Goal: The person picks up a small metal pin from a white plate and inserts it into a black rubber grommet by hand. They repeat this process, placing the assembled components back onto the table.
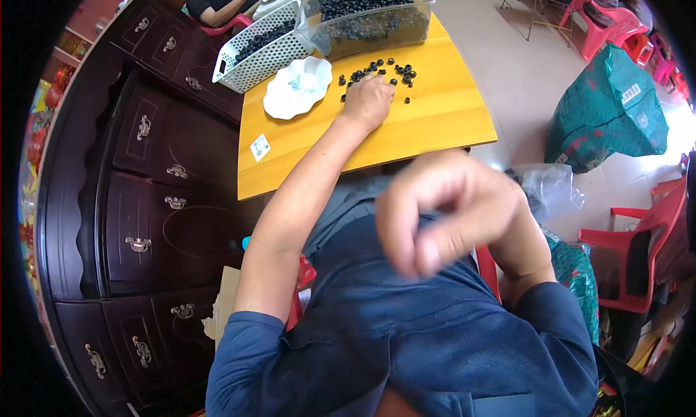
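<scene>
On the yellow tabletop (442,120) my left hand (370,101) reaches down among small loose black round pieces (402,72). Its fingers are bent together, and what they grip, if anything, is hidden. My right hand (457,207) is raised in front of my body, clear of the table edge. Its fingers are curled in toward the thumb and slightly blurred; anything held there cannot be made out. Left of the pieces lies a white scalloped dish (296,91) with small pale bits in it.
Behind the dish stands a white perforated basket (246,62) of black pieces, beside a clear plastic bin (377,32) heaped with them. Dark wooden cabinets (159,199) line the left. A green bag (605,112) and a red chair (638,250) stand right. Another person (225,7) sits across.
</scene>
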The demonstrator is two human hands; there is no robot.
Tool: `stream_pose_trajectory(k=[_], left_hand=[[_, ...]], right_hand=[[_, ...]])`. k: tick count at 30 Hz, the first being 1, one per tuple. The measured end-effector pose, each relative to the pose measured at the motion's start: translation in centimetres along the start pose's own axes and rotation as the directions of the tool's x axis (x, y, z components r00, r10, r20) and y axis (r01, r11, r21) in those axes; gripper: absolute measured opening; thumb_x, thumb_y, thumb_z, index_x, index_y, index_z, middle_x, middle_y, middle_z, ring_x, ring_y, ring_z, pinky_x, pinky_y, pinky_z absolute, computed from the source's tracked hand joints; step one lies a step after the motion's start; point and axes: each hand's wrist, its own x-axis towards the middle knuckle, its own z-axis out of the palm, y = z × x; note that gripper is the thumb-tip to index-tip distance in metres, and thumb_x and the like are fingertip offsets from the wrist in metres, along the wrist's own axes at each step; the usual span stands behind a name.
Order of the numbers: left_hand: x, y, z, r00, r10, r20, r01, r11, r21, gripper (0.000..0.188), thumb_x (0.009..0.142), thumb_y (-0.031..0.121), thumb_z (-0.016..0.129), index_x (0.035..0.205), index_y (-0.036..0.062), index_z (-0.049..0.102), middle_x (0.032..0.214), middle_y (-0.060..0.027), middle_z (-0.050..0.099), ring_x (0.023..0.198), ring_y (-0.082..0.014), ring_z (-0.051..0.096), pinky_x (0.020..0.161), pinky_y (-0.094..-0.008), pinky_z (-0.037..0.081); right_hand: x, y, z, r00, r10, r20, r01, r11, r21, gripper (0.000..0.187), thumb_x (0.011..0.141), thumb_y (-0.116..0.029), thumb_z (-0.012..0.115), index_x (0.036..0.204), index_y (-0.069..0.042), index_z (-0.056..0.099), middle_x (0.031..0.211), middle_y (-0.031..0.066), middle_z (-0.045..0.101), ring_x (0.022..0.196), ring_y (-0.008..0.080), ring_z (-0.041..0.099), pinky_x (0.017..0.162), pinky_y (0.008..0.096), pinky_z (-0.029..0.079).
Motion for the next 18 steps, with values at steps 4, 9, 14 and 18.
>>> stream_pose_trajectory(k=[4, 9, 14, 18], left_hand=[[-0.4, -1.1, 1.0, 0.969, 0.110, -0.222, -0.130, 0.989, -0.074, 0.008, 0.081, 0.011, 0.064, 0.079, 0.0101, 0.071, 0.087, -0.0107, 0.068, 0.089, -0.0324, 0.066, 0.079, -0.0459, 0.054], [-0.3, -0.9, -0.6, 0.987, -0.100, -0.123, 0.073, 0.976, -0.204, 0.010, 0.083, 0.014, 0.068, 0.090, 0.0120, 0.075, 0.090, -0.0098, 0.071, 0.089, -0.0328, 0.068, 0.079, -0.0438, 0.055], [-0.1, -1.4, -1.9, 0.990, -0.109, -0.085, 0.093, 0.980, -0.173, 0.010, 0.084, 0.017, 0.068, 0.088, 0.0118, 0.076, 0.088, -0.0084, 0.071, 0.088, -0.0312, 0.068, 0.079, -0.0431, 0.055], [-0.2, -0.6, -1.5, 0.998, -0.070, -0.011, 0.068, 0.993, -0.093, 0.011, 0.083, 0.020, 0.068, 0.087, 0.0136, 0.076, 0.089, -0.0073, 0.071, 0.090, -0.0310, 0.067, 0.080, -0.0435, 0.055]], right_hand=[[-0.2, 2.3, -7.5, 0.915, -0.029, -0.401, -0.081, 0.964, -0.255, 0.017, 0.098, -0.020, 0.067, 0.103, -0.003, 0.065, 0.088, 0.0021, 0.065, 0.081, 0.0104, 0.063, 0.076, 0.0254, 0.051], [-2.0, 5.6, -14.3, 0.591, -0.109, -0.799, -0.096, 0.974, -0.204, 0.014, 0.100, -0.021, 0.065, 0.104, -0.007, 0.066, 0.089, -0.0006, 0.064, 0.075, 0.0061, 0.057, 0.071, 0.0204, 0.047], [-3.1, 9.6, -16.1, 0.545, -0.108, -0.832, -0.089, 0.979, -0.185, 0.014, 0.099, -0.022, 0.067, 0.103, -0.008, 0.067, 0.089, -0.0011, 0.065, 0.073, 0.0043, 0.056, 0.068, 0.0181, 0.046], [-3.2, 11.4, -16.1, 0.554, -0.075, -0.829, -0.154, 0.969, -0.191, 0.013, 0.098, -0.020, 0.067, 0.104, -0.008, 0.067, 0.089, -0.0019, 0.066, 0.073, 0.0035, 0.055, 0.067, 0.0172, 0.044]])
